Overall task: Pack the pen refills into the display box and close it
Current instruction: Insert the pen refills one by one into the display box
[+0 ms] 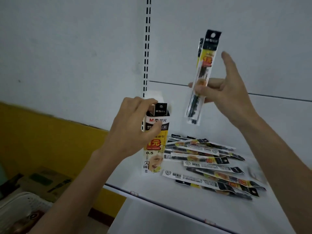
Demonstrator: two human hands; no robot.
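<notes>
The display box (154, 156) stood upright on the white shelf (185, 213), close to the shelf's left edge, with its top flap open. One refill packet (161, 108) showed its black header inside the mouth. The left hand (133, 127) gripped the upper part of the box from nine o'clock, with the thumb across the printed front and the fingers curled over the open top. At about one o'clock from the box, clear of it and raised in the air, the right hand (226, 97) pinched a small bunch of pen refills (205, 65) near their middle. There were at least two, nearly upright with black headers uppermost, and the forefinger pointed up beside them. At four o'clock from the box a loose pile of refill packets (211, 166) lay fanned and overlapping on the shelf, just beside the box's foot. A slotted upright (146, 48) ran up the back panel at twelve o'clock. Cardboard cartons (43, 179) sat low at eight o'clock, below a yellow wall (42, 137).
</notes>
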